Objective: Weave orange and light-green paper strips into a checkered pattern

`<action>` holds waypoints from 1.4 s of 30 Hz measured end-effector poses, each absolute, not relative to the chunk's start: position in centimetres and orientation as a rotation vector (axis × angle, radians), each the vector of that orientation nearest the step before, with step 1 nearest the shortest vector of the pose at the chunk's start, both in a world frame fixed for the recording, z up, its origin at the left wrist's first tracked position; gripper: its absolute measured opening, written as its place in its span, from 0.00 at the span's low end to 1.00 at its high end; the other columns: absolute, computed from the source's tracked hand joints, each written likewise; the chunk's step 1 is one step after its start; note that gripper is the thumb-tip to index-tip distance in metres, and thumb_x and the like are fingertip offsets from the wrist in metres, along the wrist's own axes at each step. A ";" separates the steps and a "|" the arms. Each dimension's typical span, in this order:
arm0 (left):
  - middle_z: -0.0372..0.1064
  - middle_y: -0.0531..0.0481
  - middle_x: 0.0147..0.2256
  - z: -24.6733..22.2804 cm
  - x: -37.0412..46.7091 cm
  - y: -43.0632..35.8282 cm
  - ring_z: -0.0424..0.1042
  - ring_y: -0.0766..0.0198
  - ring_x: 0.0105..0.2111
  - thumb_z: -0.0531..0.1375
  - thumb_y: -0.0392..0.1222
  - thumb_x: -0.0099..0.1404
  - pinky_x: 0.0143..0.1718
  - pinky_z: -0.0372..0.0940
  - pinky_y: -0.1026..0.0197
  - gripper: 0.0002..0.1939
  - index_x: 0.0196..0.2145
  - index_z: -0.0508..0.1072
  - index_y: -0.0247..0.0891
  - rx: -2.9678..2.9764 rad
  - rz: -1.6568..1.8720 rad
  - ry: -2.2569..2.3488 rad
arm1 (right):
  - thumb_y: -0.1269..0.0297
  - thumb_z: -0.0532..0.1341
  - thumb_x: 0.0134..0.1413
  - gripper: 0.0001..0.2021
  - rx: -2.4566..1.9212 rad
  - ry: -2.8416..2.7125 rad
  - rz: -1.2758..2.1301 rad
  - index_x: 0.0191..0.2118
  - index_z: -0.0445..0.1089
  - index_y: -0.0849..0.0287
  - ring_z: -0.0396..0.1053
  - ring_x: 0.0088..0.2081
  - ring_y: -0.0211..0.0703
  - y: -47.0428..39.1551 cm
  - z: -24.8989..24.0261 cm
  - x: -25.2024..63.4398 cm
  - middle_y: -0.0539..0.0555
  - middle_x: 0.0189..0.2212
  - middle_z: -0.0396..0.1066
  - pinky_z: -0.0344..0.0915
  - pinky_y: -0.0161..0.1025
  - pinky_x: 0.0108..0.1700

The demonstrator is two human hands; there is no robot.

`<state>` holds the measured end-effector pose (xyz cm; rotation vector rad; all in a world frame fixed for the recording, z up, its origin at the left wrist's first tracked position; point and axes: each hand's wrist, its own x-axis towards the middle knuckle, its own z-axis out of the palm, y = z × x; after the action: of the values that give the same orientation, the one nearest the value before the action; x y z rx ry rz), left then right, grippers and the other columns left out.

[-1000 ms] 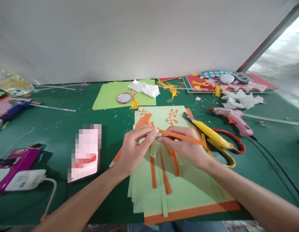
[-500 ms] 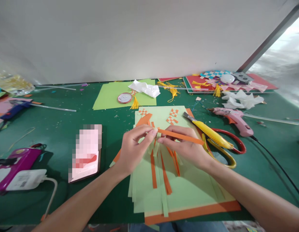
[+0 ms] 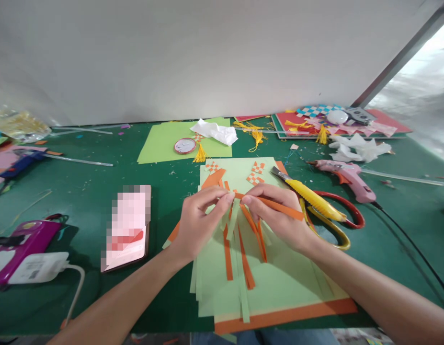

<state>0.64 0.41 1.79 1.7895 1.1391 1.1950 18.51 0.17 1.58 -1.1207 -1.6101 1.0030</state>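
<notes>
While pinched by closed fingertips of left hand point(image 3: 196, 223) at one end and right hand point(image 3: 283, 226) just beside, seems a light, bendy, easily creased orange paper strip point(image 3: 289, 211), slanting across right fingers, best held flat.

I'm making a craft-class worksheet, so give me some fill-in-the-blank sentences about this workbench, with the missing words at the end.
The paper strip in the right hand is coloured ____.
The phone lies on the person's ____ side.
The glue gun on the person's right is coloured ____.
The red-rimmed disc lies on a paper sheet coloured ____.

Missing words: orange; left; pink; green
</notes>
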 end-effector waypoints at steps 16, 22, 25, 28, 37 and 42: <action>0.66 0.54 0.25 2.1 0.8 0.4 0.64 0.68 0.27 0.59 0.39 0.65 0.30 0.64 0.66 0.09 0.27 0.69 0.38 1.759 1.174 1.107 | 0.60 0.60 0.61 0.12 -1.091 -1.630 0.998 0.27 0.69 0.59 0.59 0.23 0.33 0.1 1.5 18.6 0.46 0.20 0.64 0.57 0.33 0.27; 0.62 0.55 0.24 2.2 1.0 0.5 0.63 0.68 0.25 0.61 0.39 0.62 0.28 0.64 0.65 0.10 0.24 0.67 0.38 1.715 1.169 1.127 | 0.60 0.60 0.61 0.12 -1.075 -1.614 1.016 0.27 0.69 0.58 0.59 0.23 0.32 0.1 1.4 18.7 0.46 0.21 0.64 0.58 0.33 0.27; 0.63 0.55 0.24 2.1 1.0 0.4 0.63 0.68 0.25 0.62 0.39 0.62 0.29 0.64 0.65 0.10 0.24 0.67 0.38 1.690 1.162 1.126 | 0.61 0.60 0.61 0.12 -1.071 -1.605 1.023 0.28 0.69 0.58 0.59 0.23 0.32 0.2 1.5 18.6 0.46 0.21 0.64 0.57 0.33 0.27; 0.62 0.55 0.25 2.1 1.0 0.4 0.62 0.69 0.26 0.61 0.39 0.63 0.30 0.64 0.65 0.10 0.24 0.67 0.38 1.669 1.157 1.113 | 0.62 0.60 0.61 0.11 -1.059 -1.606 1.003 0.27 0.69 0.59 0.59 0.23 0.32 0.2 1.5 18.5 0.46 0.20 0.64 0.57 0.32 0.26; 0.60 0.56 0.25 1.9 0.9 0.3 0.61 0.71 0.26 0.61 0.37 0.64 0.31 0.62 0.67 0.09 0.25 0.67 0.37 1.674 1.154 1.063 | 0.61 0.64 0.57 0.06 -1.070 -1.531 1.109 0.34 0.70 0.58 0.60 0.21 0.31 0.3 1.2 18.6 0.45 0.21 0.64 0.57 0.31 0.23; 0.63 0.56 0.26 1.5 0.7 0.5 0.62 0.70 0.27 0.61 0.37 0.64 0.31 0.62 0.68 0.07 0.28 0.69 0.37 1.719 1.155 1.044 | 0.62 0.64 0.57 0.06 -1.056 -1.544 1.093 0.32 0.71 0.58 0.61 0.22 0.30 0.1 1.3 18.5 0.45 0.21 0.65 0.58 0.30 0.23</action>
<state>0.71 0.48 1.48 1.7187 1.0435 1.1549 18.53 0.11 1.31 -1.0558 -1.5440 1.0930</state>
